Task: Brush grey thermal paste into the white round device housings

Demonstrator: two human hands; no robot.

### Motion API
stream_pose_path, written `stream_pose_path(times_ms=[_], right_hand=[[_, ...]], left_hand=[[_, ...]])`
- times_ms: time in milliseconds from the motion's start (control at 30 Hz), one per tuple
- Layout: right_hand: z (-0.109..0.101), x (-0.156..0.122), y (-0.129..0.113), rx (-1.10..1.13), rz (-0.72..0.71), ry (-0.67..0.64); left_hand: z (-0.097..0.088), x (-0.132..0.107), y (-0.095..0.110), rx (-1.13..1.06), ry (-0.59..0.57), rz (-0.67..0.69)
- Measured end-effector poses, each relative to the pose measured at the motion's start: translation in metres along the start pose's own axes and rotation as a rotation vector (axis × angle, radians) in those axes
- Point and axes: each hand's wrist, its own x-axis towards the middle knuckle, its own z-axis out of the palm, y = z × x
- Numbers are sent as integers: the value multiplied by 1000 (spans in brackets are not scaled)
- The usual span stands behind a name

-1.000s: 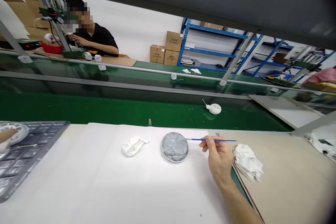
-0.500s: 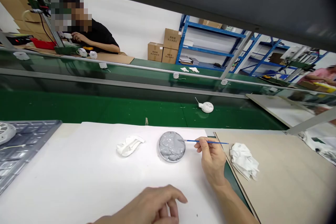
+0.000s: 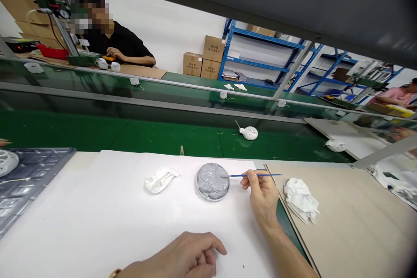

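Note:
My right hand (image 3: 260,195) pinches a thin blue brush (image 3: 252,175) whose tip rests at the right edge of a round dish of grey paste (image 3: 213,181) on the white sheet (image 3: 107,221). Near the bottom edge, my left hand (image 3: 182,256) rests on the sheet with its fingers curled loosely and nothing visible in it. A crumpled white glove (image 3: 160,180) lies left of the dish.
A grey moulded tray (image 3: 29,182) with a white round part (image 3: 7,162) sits at the left. Crumpled white tissue (image 3: 299,200) lies on a cardboard sheet (image 3: 352,221) at the right. White round parts (image 3: 249,133) ride the green conveyor belt (image 3: 130,134). A person works across the belt.
My left hand came from the tray at the left to the bottom centre of the white sheet. The white part on the belt drifted left. The brush stays at the dish.

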Motion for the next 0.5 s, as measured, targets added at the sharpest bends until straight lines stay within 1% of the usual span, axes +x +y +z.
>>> stream_pose_path(times_ms=[100,200,333,400,500], right_hand=[[1,1,-3,45,35,8],[3,2,-4,125,99,35],[6,6,-2,321,261,102],[7,8,-1,394,341,114],[8,9,-2,460,419,115]], left_hand=[[-1,2,1,-4,-13,-16],[-1,1,1,-30,-17,-7],[-1,0,1,-26,-4,19],[-1,2,-1,-27,10,20],[0,5,-4,-72,1,15]])
